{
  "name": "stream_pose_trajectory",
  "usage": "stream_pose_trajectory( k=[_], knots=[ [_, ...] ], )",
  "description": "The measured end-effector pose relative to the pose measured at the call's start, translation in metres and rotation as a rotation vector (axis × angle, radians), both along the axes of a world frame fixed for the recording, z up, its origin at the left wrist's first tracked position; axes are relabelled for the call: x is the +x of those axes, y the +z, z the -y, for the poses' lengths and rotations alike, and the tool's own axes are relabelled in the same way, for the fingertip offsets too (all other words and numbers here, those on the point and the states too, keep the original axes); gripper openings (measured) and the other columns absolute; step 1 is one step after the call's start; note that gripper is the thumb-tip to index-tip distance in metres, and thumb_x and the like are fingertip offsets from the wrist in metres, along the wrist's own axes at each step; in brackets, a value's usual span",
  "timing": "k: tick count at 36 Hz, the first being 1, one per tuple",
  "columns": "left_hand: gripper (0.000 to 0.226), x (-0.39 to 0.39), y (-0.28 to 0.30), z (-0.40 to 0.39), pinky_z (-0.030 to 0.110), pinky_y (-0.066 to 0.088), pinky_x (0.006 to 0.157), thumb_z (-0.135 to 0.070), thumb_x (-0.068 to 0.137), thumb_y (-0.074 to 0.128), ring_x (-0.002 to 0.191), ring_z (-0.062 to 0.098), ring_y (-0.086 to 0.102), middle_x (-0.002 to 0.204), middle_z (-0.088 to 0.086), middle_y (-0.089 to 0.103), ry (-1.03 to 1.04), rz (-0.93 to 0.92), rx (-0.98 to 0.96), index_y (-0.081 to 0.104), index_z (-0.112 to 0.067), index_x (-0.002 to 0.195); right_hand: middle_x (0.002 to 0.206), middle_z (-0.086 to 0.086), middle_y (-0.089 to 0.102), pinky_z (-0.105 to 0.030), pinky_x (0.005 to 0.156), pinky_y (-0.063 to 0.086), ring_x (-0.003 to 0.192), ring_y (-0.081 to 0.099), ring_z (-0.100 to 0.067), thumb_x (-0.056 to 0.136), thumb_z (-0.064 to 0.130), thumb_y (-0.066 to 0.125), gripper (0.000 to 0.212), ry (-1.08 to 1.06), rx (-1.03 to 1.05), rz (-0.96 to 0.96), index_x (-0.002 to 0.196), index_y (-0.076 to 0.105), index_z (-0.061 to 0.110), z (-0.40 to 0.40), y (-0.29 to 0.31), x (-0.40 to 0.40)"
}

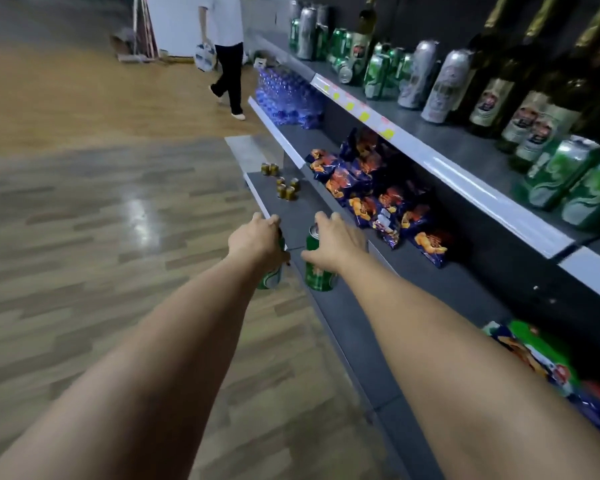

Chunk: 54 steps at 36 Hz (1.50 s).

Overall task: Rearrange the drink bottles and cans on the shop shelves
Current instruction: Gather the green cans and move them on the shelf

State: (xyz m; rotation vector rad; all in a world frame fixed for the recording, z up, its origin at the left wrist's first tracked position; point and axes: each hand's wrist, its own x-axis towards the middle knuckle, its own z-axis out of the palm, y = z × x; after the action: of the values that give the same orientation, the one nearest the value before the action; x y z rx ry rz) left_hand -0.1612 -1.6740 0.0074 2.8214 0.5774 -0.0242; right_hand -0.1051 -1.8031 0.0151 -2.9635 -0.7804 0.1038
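At bottom shelf (329,308): left hand (257,242), right hand (336,242) grip cans (321,275).

Snack bags (371,192) are piled on the middle shelf, with more bags (548,362) lying nearer the camera. Yellow price tags (364,116) are stuck along a shelf edge. A person (227,53) carrying a bag (204,57) is seen on the wood floor (101,209).
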Motion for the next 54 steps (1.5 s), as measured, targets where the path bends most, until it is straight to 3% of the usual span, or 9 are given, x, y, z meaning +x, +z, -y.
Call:
stream_pose_trajectory(
  k=[9, 22, 28, 33, 41, 47, 54],
  knots=[
    [0.056, 0.093, -0.017, -0.093, 0.034, 0.041, 0.070, -0.041, 0.079, 0.069, 0.108, 0.032, 0.057, 0.118, 0.008, 0.049, -0.001, -0.005, 0.004, 0.046, -0.021, 0.127, 0.131, -0.011, 0.041, -0.035, 0.066, 0.037, 0.108, 0.055, -0.033, 0.084, 0.046, 0.065, 0.064, 0.018, 0.002, -0.033, 0.133, 0.035, 0.018, -0.091, -0.012, 0.100],
    [0.051, 0.298, 0.006, -0.207, 0.036, 0.042, 0.070, -0.040, 0.076, 0.070, 0.105, 0.034, 0.058, 0.114, 0.008, 0.049, -0.022, 0.052, 0.071, 0.049, -0.018, 0.117, 0.128, -0.011, 0.045, -0.036, 0.070, 0.039, 0.111, 0.055, -0.035, 0.080, 0.047, 0.067, 0.059, -0.026, 0.037, 0.015, 0.126, 0.042, 0.018, -0.199, 0.007, 0.313],
    [0.055, 0.381, 0.016, -0.258, 0.037, 0.047, 0.080, -0.040, 0.078, 0.069, 0.110, 0.032, 0.058, 0.119, 0.007, 0.052, -0.042, 0.104, 0.049, 0.050, -0.023, 0.127, 0.126, -0.009, 0.046, -0.034, 0.073, 0.039, 0.111, 0.055, -0.033, 0.079, 0.050, 0.068, 0.063, -0.025, 0.025, 0.038, 0.129, 0.042, 0.020, -0.249, 0.017, 0.397],
    [0.048, 0.453, 0.020, -0.307, 0.034, 0.040, 0.070, -0.042, 0.078, 0.069, 0.106, 0.033, 0.058, 0.115, 0.008, 0.051, -0.067, 0.135, 0.061, 0.051, -0.018, 0.116, 0.127, -0.009, 0.045, -0.033, 0.072, 0.039, 0.111, 0.055, -0.033, 0.081, 0.049, 0.066, 0.063, -0.038, 0.033, 0.062, 0.131, 0.041, 0.020, -0.294, 0.024, 0.464],
    [0.051, 0.580, 0.039, -0.397, 0.035, 0.042, 0.069, -0.043, 0.078, 0.071, 0.104, 0.032, 0.058, 0.115, 0.008, 0.052, -0.209, 0.212, 0.118, 0.048, -0.016, 0.115, 0.125, -0.009, 0.047, -0.035, 0.074, 0.040, 0.109, 0.056, -0.033, 0.080, 0.049, 0.067, 0.058, -0.158, 0.092, 0.142, 0.127, 0.046, 0.022, -0.375, 0.052, 0.570],
    [0.056, 0.675, 0.070, -0.440, 0.042, 0.049, 0.073, -0.037, 0.075, 0.071, 0.100, 0.035, 0.059, 0.110, 0.011, 0.055, -0.258, 0.347, -0.029, 0.035, -0.012, 0.110, 0.128, -0.010, 0.046, -0.034, 0.074, 0.037, 0.112, 0.054, -0.033, 0.081, 0.052, 0.064, 0.061, -0.258, 0.142, 0.217, 0.131, 0.044, 0.022, -0.413, 0.089, 0.644],
    [0.054, 0.776, 0.115, -0.435, 0.041, 0.046, 0.073, -0.037, 0.074, 0.073, 0.102, 0.034, 0.056, 0.117, 0.010, 0.047, -0.353, 0.510, -0.176, 0.042, -0.015, 0.113, 0.135, -0.009, 0.042, -0.033, 0.074, 0.042, 0.107, 0.057, -0.032, 0.082, 0.052, 0.063, 0.065, -0.416, 0.225, 0.369, 0.137, 0.039, 0.025, -0.408, 0.128, 0.720]
  ],
)
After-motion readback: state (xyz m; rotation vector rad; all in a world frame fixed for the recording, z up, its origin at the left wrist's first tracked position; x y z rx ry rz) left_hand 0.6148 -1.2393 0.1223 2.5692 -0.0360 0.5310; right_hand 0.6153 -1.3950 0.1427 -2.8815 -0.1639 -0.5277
